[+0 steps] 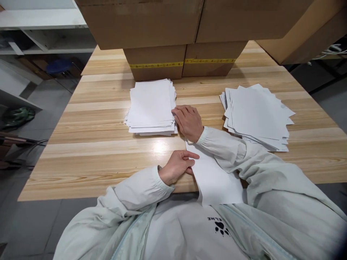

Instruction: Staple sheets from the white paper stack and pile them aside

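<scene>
Left hand (177, 167): edge of a single white sheet (217, 178) is pinched between thumb and fingers, sheet lying at the near worktop (94, 144) edge, partly overhanging toward the body. Right hand (189, 122): fingers loosely curled, laid flat against the right edge of the neat paper stack (151, 106), nothing gripped. Stack is just ahead of the left hand, touching the right one. A looser, fanned pile (256, 115) is sited well to the right of both hands, untouched. Cardboard boxes (184, 61) are stacked beyond the neat stack. Step judged: one sheet is being handled between the piles. Next move likely calls for a firm pinch on the sheet and edge alignment against the stack
</scene>
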The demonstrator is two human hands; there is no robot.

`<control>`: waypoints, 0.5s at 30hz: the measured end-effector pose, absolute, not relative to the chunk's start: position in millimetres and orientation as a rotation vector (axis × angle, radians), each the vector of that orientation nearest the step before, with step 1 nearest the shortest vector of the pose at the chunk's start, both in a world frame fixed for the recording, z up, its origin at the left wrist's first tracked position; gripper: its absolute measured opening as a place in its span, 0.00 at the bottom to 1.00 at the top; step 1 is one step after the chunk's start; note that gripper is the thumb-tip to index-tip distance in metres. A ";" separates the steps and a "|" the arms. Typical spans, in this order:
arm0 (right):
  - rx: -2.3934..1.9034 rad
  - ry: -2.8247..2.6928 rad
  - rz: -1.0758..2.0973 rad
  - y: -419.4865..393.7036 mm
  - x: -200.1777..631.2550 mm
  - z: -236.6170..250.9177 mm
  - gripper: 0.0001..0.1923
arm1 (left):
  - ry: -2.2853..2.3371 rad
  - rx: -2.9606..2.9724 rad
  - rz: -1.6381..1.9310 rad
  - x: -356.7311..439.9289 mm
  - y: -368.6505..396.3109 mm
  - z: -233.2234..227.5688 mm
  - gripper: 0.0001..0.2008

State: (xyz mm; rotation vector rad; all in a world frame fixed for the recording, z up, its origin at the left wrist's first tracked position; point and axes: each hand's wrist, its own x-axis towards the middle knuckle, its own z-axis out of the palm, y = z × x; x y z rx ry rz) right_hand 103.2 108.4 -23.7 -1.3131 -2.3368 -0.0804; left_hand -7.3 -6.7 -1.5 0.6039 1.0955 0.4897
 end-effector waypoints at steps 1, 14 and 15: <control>-1.314 -2.328 -0.079 108.4 102.4 -24.7 0.21 | 1.096 0.603 0.491 -7.4 -6.7 -1.7 0.11; -1.358 -1.948 0.048 41.2 191.8 32.9 0.18 | 0.981 0.713 0.481 -12.0 -31.5 -8.3 0.09; -1.447 -1.873 0.086 20.0 208.7 34.9 0.18 | 0.959 0.724 0.461 -12.7 -37.1 -9.1 0.08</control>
